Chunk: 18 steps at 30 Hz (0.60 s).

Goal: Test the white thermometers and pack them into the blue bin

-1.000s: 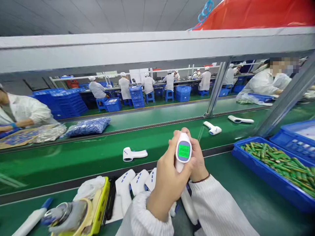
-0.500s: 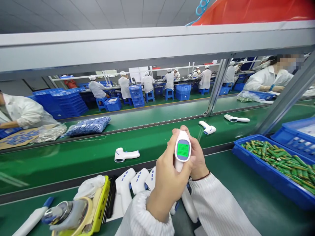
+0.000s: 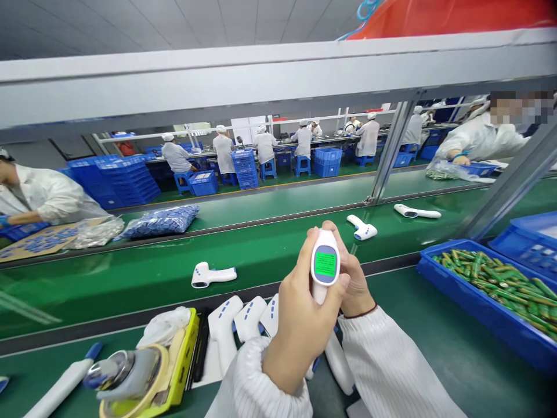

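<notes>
Both my hands hold a white infrared thermometer [image 3: 325,264] upright in front of me, its screen lit green. My left hand [image 3: 300,325] wraps the front of the handle, and my right hand [image 3: 354,284] supports it from behind. Just below my wrists, several white thermometers [image 3: 224,325] lie side by side, partly hidden by my sleeve. To their left is a yellow fixture [image 3: 183,360]. Another thermometer [image 3: 213,274] lies on the green conveyor belt [image 3: 130,296] beyond my hands.
Two more thermometers [image 3: 361,227] lie farther along the belt. To my right, a blue crate [image 3: 474,307] holds green cylinders. A bag of blue parts [image 3: 161,222] lies at far left. Co-workers' hands work at both sides, with seated rows behind a metal shelf rail [image 3: 217,78].
The thermometers on the belt have moved left. My hands keep the same hold on the thermometer, and the whole view has tilted slightly.
</notes>
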Available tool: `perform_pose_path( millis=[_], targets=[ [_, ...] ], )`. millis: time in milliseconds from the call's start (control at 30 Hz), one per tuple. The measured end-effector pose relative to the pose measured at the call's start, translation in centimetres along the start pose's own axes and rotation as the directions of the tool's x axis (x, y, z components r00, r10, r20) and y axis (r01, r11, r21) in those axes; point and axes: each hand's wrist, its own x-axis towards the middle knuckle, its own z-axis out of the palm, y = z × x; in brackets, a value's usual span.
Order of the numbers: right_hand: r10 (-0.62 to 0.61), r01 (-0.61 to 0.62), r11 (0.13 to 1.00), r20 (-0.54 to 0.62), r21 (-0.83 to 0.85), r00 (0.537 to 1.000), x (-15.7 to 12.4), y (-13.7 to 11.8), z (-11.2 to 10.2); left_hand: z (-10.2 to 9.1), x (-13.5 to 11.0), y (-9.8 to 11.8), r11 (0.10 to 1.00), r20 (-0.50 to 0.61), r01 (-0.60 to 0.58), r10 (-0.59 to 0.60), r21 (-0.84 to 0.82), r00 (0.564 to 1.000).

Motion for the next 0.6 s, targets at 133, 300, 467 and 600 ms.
perform_pose_path(
  millis=[133, 300, 467, 600],
  targets=[
    [0.012, -0.012, 1.000, 0.034, -0.019, 0.999, 0.0, 0.0, -0.5, -0.1, 0.0, -0.1, 1.000, -0.010, 0.003, -0.003, -0.003, 1.000],
    [0.005, -0.001, 0.997, 0.052, -0.080, 0.999, 0.4, 0.2, -0.8, 0.0, 0.1, -0.3, 0.991, -0.109, -0.047, 0.061, 0.128, 0.992],
    [-0.156, 0.170, 0.899, 0.067, -0.404, 0.985, 0.5, 1.1, 0.0, -0.8, 1.4, -1.4, 0.999, -0.275, -0.031, 0.035, 0.020, 0.961],
    [-0.145, 0.330, 0.617, 0.309, -0.714, 0.940, -0.2, 1.9, 1.3, -3.5, 3.1, -2.6, 0.757, -0.230, 0.111, -0.330, -0.644, 0.916]
  ],
)
